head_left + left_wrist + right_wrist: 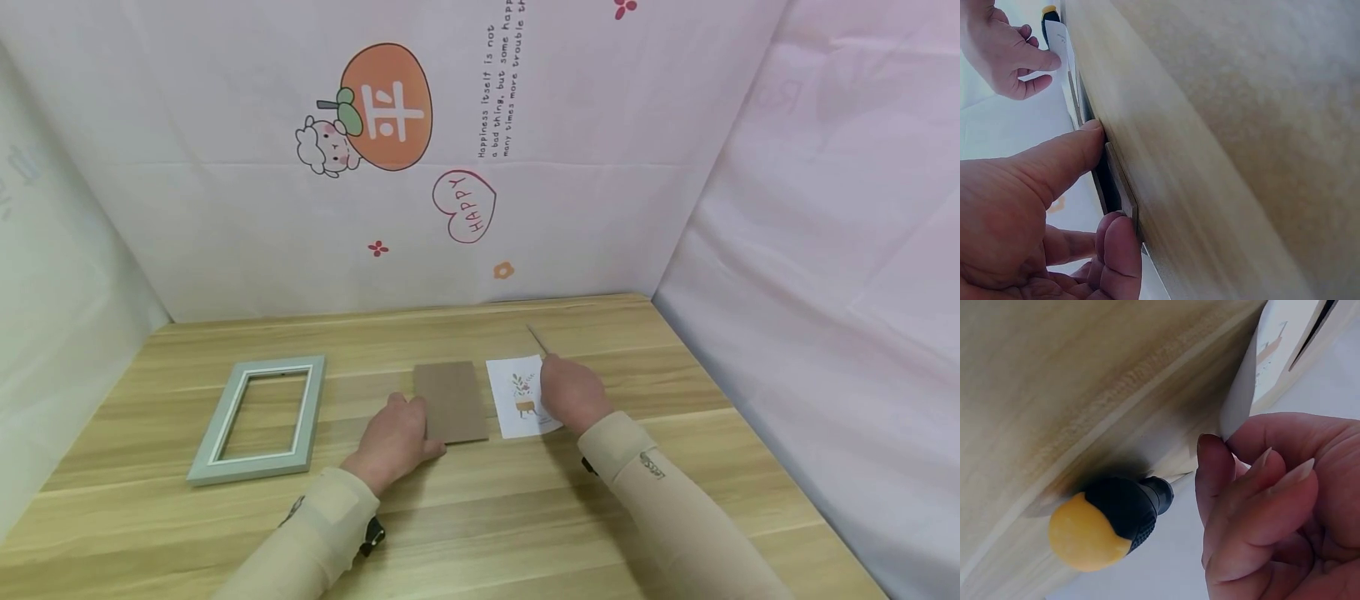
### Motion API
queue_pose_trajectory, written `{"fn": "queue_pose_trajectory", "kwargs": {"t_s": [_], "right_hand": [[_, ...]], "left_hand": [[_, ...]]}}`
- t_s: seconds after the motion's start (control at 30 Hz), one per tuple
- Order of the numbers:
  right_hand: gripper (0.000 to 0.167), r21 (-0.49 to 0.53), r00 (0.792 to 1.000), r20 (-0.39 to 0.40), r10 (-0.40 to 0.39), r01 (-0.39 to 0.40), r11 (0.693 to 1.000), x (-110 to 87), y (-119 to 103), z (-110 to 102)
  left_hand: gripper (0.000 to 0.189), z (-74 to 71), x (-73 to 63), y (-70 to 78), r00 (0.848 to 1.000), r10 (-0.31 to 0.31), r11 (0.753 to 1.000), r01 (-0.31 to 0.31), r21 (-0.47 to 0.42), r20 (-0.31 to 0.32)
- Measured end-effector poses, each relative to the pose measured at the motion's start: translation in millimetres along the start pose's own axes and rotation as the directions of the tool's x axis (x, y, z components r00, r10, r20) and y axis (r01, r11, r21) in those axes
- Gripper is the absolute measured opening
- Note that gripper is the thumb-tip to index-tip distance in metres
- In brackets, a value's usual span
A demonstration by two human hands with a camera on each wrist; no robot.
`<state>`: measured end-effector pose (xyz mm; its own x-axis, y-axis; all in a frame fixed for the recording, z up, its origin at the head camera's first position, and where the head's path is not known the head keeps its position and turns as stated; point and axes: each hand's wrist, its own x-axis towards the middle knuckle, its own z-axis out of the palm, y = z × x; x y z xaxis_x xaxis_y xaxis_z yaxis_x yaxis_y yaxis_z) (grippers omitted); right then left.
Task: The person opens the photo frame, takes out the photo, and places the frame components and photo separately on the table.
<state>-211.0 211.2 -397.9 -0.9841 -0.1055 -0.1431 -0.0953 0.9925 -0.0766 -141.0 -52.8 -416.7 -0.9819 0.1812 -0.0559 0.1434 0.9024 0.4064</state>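
Note:
A thin brown board point(453, 402) lies on the table, and my left hand point(393, 442) grips it at its near left corner. Thumb and curled fingers bracket the board's edge point(1124, 187) in the left wrist view. To the right is a white picture card point(517, 400) printed with a potted plant. My right hand point(573, 396) pinches its right edge between thumb and index finger; the card bends up there in the right wrist view. Beside that hand lies a screwdriver point(1110, 522) with a yellow and black handle. The head view shows only its shaft, the handle hidden behind the hand.
A pale green picture frame point(202, 472) with a white inner border lies at the left, the wood tabletop point(465, 533) showing through its opening. White printed cloth point(600, 208) hangs behind the table and along both sides.

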Motion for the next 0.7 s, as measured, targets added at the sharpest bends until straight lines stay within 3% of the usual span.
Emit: {"fn": "queue_pose_trajectory", "kwargs": {"t_s": [0.33,0.53,0.7], "right_hand": [[0.043,-0.045,1.0,-0.015,-0.008,0.007,0.999,1.7,-0.7,6.4],[0.034,-0.053,0.995,-0.085,-0.058,0.054,0.997,-2.6,-1.0,7.7],[0.023,-0.03,0.994,-0.087,-0.059,0.057,0.998,-3.4,-4.3,5.7]], "left_hand": [[0.048,-1.0,-0.9,0.0,1.0,0.006,1.0,-0.006,0.005,0.0],[0.048,-1.4,-1.0,0.1,1.0,0.005,1.0,-0.005,0.002,0.0],[0.047,-1.9,-1.7,0.6,1.0,0.001,1.0,-0.001,-0.002,0.005]]}}
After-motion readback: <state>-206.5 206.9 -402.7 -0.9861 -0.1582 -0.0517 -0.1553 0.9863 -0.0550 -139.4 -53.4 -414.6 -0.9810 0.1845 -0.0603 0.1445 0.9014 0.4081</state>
